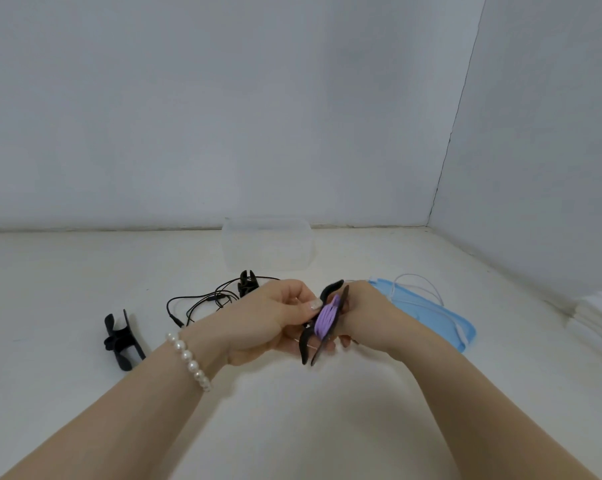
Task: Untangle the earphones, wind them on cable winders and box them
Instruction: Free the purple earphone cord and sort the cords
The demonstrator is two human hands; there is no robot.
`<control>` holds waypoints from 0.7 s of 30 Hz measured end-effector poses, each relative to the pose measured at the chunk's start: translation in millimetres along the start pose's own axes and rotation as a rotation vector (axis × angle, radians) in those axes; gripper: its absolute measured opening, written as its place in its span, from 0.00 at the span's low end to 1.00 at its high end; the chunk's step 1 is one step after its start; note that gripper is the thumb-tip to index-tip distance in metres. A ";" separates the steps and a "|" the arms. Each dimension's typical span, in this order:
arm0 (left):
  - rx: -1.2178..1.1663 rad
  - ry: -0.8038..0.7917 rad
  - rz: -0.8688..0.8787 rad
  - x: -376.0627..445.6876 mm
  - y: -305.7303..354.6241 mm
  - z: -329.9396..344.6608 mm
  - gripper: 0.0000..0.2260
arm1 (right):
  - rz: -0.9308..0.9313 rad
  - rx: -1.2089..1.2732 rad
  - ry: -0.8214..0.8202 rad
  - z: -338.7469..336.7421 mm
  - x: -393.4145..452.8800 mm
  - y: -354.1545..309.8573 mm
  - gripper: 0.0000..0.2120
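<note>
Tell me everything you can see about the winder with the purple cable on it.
The winder is black, flat and looks like plastic, with curved prongs at its upper and lower ends. Purple cable is wrapped in many turns round its middle. It is held on edge, tilted, above the table in front of the person. The left hand grips its left side, thumb near the coil; the right hand holds it from behind. No loose purple end shows.
</note>
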State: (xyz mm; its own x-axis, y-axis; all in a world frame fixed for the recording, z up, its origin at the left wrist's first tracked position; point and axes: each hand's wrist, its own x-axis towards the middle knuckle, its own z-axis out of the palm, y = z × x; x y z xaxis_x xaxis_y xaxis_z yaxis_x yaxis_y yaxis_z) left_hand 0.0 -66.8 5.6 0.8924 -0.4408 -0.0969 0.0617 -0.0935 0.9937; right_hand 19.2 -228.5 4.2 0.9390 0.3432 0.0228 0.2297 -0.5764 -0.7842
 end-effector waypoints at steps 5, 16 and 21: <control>-0.038 0.020 0.049 0.4 1.2 -0.3 0.05 | 0.037 0.080 0.039 1.0 2.3 2.5 0.13; -0.082 0.524 0.153 21.8 -11.4 -40.3 0.05 | -0.067 -0.129 0.437 22.6 29.2 21.6 0.13; -0.055 0.573 0.199 27.6 -13.8 -47.3 0.05 | -0.225 -0.566 0.362 27.5 71.7 2.8 0.20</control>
State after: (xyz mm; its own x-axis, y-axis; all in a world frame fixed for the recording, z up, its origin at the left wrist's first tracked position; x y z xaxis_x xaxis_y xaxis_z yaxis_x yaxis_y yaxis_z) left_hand 44.9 -35.4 -8.1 0.9869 0.1067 0.1212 -0.1214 -0.0052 0.9926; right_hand 80.1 -185.1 -13.4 0.8568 0.2872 0.4283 0.4333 -0.8512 -0.2960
